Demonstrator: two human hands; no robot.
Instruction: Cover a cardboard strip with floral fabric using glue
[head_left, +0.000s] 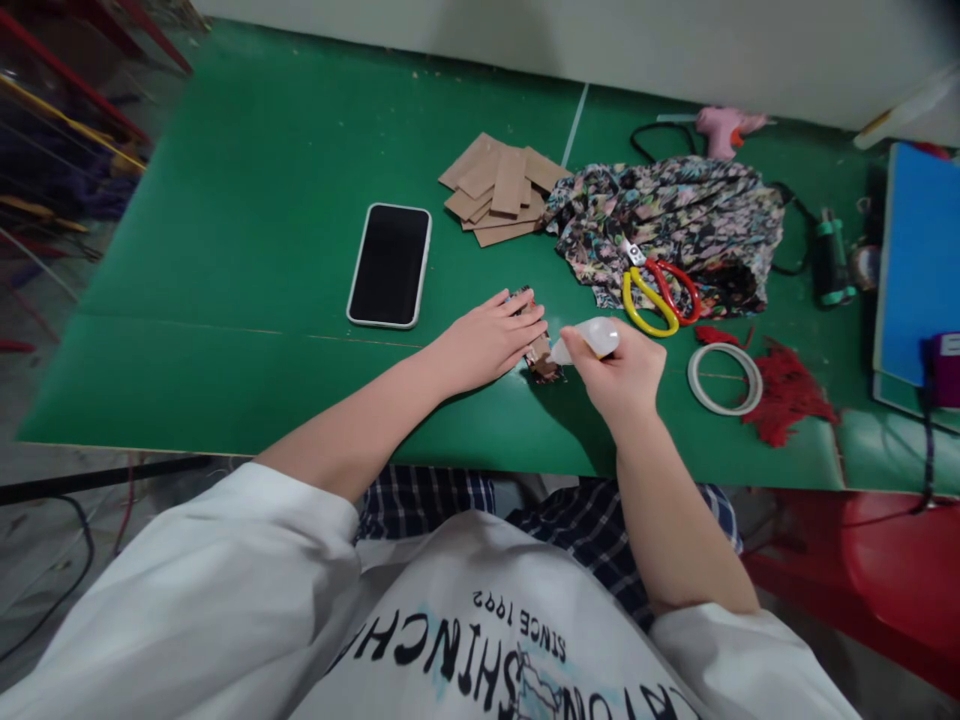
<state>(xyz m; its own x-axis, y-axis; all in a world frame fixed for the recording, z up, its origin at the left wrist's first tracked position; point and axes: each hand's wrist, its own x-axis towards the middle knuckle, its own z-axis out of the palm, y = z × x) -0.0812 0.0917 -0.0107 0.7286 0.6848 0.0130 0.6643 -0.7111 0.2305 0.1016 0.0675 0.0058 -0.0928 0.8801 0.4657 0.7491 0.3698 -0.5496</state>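
Note:
My left hand (491, 342) lies flat with fingers stretched over a small cardboard strip (541, 358) edged with floral cloth, pressing it on the green table. The fingers cover the strip's upper part. My right hand (626, 375) is wrapped around a whitish squeeze bottle (598, 338), tilted so that its nozzle points down at the strip's near end. Whether the nozzle touches the strip I cannot tell. Scissors (651, 292) with one yellow and one red handle rest just beyond my right hand, partly on crumpled floral cloth (675, 215).
Several cardboard strips (499, 190) are piled past my hands, and a phone (390, 265) lies to the left. At right are a tape roll (694, 378), red scraps (787, 395), a green-handled tool (832, 258) and a blue board (919, 265). A pink glue gun (724, 130) lies by the wall.

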